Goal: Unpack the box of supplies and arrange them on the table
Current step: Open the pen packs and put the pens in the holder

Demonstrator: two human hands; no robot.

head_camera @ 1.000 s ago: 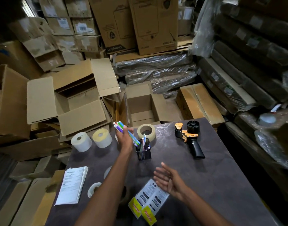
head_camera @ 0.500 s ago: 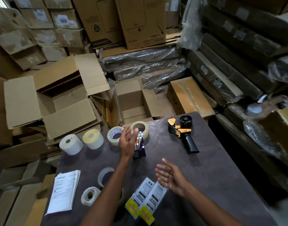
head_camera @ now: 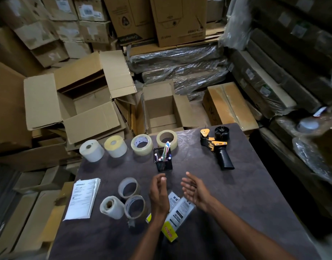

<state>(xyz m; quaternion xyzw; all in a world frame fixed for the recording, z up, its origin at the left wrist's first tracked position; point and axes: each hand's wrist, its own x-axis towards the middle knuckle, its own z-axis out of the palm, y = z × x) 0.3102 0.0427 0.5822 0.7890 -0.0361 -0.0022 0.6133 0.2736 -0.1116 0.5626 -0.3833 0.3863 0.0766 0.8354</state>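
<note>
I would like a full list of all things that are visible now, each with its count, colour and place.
label rolls: 2, white and pale yellow, table's far left
tape rolls: 2, clear-beige, far edge
pen holder: 1, black, with pens, table centre
tape dispenser: 1, black-orange, far right
papers: 1 stack, white, left edge
rolls: 3, clear and white, near left
packets: 2, white-yellow, under hands
table: 1, dark
boxes: many, brown, behind
left hand: open
right hand: open
</note>
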